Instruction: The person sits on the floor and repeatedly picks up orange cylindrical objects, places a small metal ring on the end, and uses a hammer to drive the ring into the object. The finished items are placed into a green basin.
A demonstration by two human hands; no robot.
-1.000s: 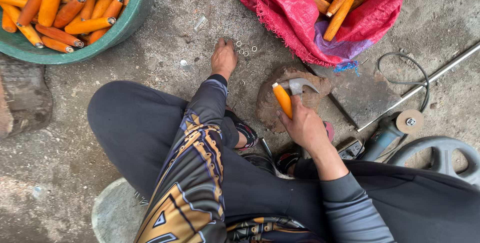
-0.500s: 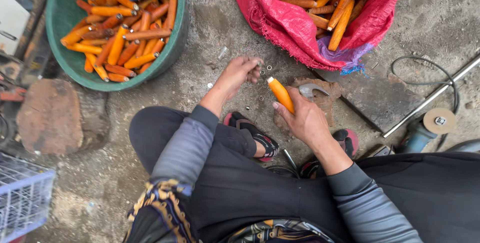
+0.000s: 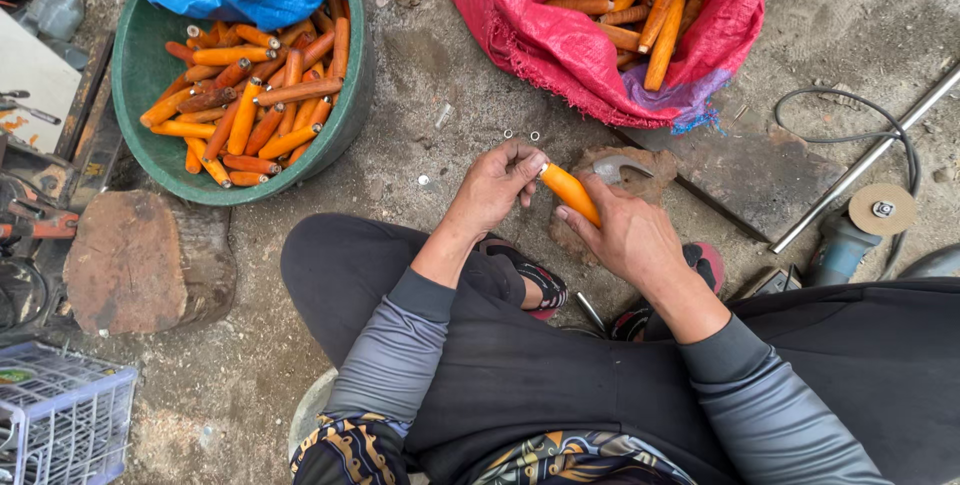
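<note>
My right hand point(image 3: 628, 235) grips an orange wooden handle point(image 3: 570, 192) and holds it slanted over the concrete ground. My left hand point(image 3: 497, 185) has its fingertips pinched at the handle's upper end. Two small metal rings point(image 3: 521, 135) lie on the ground just beyond my left hand. A curved metal blade point(image 3: 618, 166) rests on a flat stone right behind the handle.
A green basin point(image 3: 140, 75) at the upper left holds several orange handles, with a blue bag over its rim. A red sack point(image 3: 560, 40) of more handles lies ahead. An angle grinder point(image 3: 855, 225), a steel rod, a wood block point(image 3: 135, 260) and a white crate surround me.
My left hand has drawn back from the ground near the rings and now meets the end of the handle. The camera view has shifted, with the basin further in.
</note>
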